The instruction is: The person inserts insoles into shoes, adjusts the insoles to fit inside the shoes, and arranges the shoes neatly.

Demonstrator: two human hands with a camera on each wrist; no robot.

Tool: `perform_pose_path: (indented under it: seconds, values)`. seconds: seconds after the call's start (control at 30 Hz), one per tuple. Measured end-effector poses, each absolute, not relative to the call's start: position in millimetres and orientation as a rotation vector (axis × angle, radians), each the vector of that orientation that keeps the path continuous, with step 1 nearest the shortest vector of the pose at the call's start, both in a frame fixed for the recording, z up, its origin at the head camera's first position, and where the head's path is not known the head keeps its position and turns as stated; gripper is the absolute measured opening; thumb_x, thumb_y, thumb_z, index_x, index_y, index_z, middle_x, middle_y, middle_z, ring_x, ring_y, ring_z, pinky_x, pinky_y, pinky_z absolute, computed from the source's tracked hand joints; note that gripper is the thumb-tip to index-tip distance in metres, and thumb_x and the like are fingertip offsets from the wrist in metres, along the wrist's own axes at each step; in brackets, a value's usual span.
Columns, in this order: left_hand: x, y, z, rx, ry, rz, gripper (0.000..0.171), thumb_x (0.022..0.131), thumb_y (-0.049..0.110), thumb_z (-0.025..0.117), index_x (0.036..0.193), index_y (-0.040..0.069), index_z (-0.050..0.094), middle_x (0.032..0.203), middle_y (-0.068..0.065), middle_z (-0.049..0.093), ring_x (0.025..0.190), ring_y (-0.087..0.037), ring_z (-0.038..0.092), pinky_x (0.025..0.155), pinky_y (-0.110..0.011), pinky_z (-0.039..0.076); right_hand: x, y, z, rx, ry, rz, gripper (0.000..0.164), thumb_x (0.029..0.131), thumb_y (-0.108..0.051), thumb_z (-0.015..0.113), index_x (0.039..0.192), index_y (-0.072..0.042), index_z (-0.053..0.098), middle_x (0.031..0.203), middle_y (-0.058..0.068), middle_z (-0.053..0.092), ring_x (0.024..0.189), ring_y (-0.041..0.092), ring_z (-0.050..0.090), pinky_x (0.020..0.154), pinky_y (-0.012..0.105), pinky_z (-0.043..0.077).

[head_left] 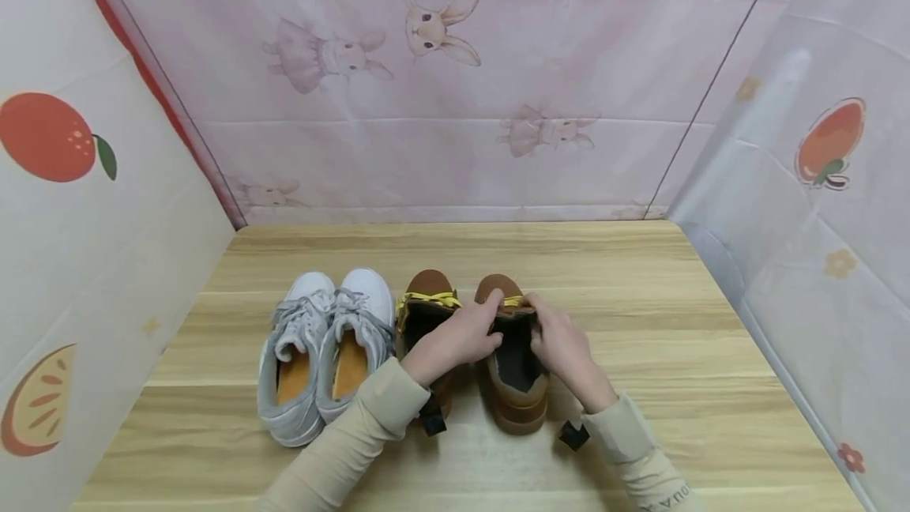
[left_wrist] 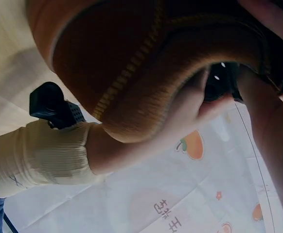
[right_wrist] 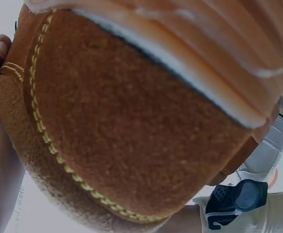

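A brown suede shoe (head_left: pixel 522 416) with yellow laces stands on the table, toe pointing away from me. My left hand (head_left: pixel 462 334) pinches the left edge of its opening near the laces, its thumb at the dark lining. On the opposite edge my right hand (head_left: pixel 565 346) grips the collar in the same way. Just left is the matching brown shoe (head_left: pixel 429 283), partly hidden under my left hand and forearm. Both wrist views are filled by the stitched heel of the brown shoe (left_wrist: pixel 107 58), its ridged sole (right_wrist: pixel 229 43) showing in the right wrist view.
Two white-and-grey sneakers (head_left: pixel 297 417) with orange insoles stand side by side left of the brown shoes, toes away. The wooden table (head_left: pixel 675 322) is bounded by a pink rabbit-print curtain (head_left: pixel 426 164) behind and fruit-print sheets at both sides.
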State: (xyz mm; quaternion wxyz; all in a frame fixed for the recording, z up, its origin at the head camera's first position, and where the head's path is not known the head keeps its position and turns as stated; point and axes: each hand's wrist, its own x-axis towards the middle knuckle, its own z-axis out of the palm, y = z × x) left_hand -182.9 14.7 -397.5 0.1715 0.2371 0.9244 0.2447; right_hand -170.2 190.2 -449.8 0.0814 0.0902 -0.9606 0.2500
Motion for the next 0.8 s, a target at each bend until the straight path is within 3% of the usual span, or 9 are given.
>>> perform_pose_path:
  seconds: [0.17, 0.4, 0.57, 0.7, 0.8]
  values:
    - [-180.0, 14.1, -405.3, 0.649, 2.634, 0.735, 0.036, 0.093, 0.016, 0.057, 0.12, 0.013, 0.034, 0.06, -0.005, 0.05, 0.044, -0.017, 0.049, 0.042, -0.027, 0.039, -168.5, 187.2, -450.4, 0.256, -2.873, 0.731, 0.043, 0.081, 0.001, 0.054, 0.116, -0.023, 0.053, 0.06, 0.003, 0.05, 0.045, 0.019, 0.04, 0.037, 0.03, 0.03]
    - [-163.5, 6.9, -405.1, 0.719, 2.712, 0.756, 0.056, 0.094, 0.016, 0.054, 0.142, 0.008, 0.026, 0.054, -0.002, 0.05, 0.039, -0.013, 0.046, 0.039, -0.025, 0.037, -167.4, 186.3, -450.2, 0.258, -2.858, 0.725, 0.041, 0.083, -0.004, 0.057, 0.119, -0.024, 0.051, 0.059, 0.003, 0.051, 0.045, 0.018, 0.041, 0.037, 0.03, 0.031]
    - [-144.1, -1.9, -400.5, 0.818, 2.831, 0.793, 0.051, 0.095, 0.012, 0.05, 0.143, 0.006, 0.034, 0.057, 0.0, 0.049, 0.041, -0.011, 0.046, 0.041, -0.024, 0.038, -161.7, 190.6, -448.3, 0.272, -2.832, 0.713, 0.047, 0.082, -0.011, 0.064, 0.126, -0.024, 0.051, 0.066, 0.008, 0.059, 0.045, 0.017, 0.044, 0.038, 0.03, 0.032]
    - [-129.9, -9.1, -398.7, 0.856, 2.885, 0.887, 0.039, 0.094, 0.01, 0.05, 0.133, 0.003, 0.05, 0.089, -0.009, 0.067, 0.071, -0.013, 0.063, 0.059, -0.026, 0.05, -153.0, 193.4, -440.7, 0.246, -2.812, 0.655, 0.048, 0.083, -0.019, 0.064, 0.128, -0.026, 0.052, 0.06, 0.003, 0.056, 0.046, 0.015, 0.044, 0.038, 0.03, 0.031]
    - [-121.3, -15.5, -398.7, 0.89, 2.958, 0.927, 0.028, 0.093, 0.008, 0.051, 0.118, 0.003, 0.062, 0.11, -0.009, 0.066, 0.094, -0.015, 0.064, 0.074, -0.03, 0.052, -146.1, 194.5, -432.5, 0.234, -2.79, 0.631, 0.045, 0.084, -0.021, 0.063, 0.128, -0.025, 0.053, 0.051, -0.006, 0.046, 0.043, 0.012, 0.041, 0.036, 0.03, 0.03]
